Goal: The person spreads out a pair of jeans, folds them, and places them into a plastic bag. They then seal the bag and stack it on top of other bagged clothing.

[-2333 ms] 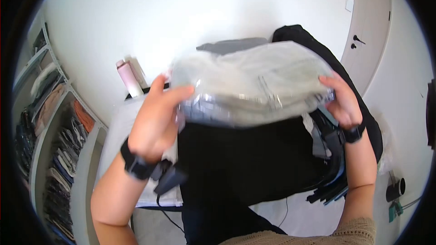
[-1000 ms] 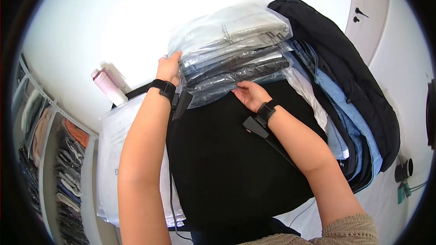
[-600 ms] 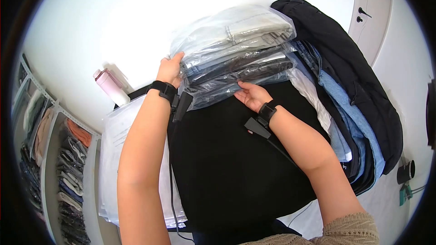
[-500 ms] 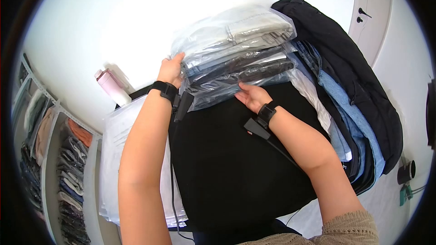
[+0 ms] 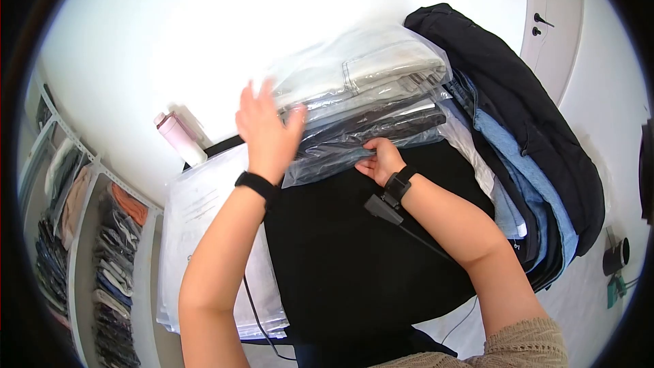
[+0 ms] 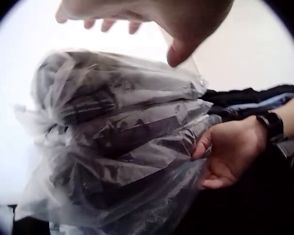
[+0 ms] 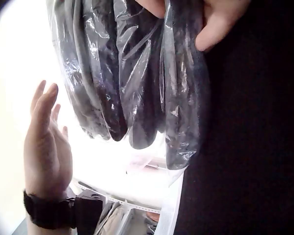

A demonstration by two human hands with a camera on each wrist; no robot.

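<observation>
A stack of folded clothes in clear plastic bags lies at the back of the black tabletop. Pale jeans are in the top bag, with dark garments below. My right hand pinches the front edge of the lowest bagged garment, thumb on one side and fingers on the other. At the stack's left end my left hand is raised with its fingers spread, holding nothing. The left wrist view shows that hand above the crinkled bag ends, apart from them.
A pile of flat white plastic bags lies on the left, with a pink bottle behind it. Jeans and a long black garment hang along the right side. Shelves of folded clothes stand at far left.
The bagged pale jeans, earlier held up in both hands, now lie on the stack. My left hand has since let go of the stack's left end and spread its fingers; the right stays at the front edge.
</observation>
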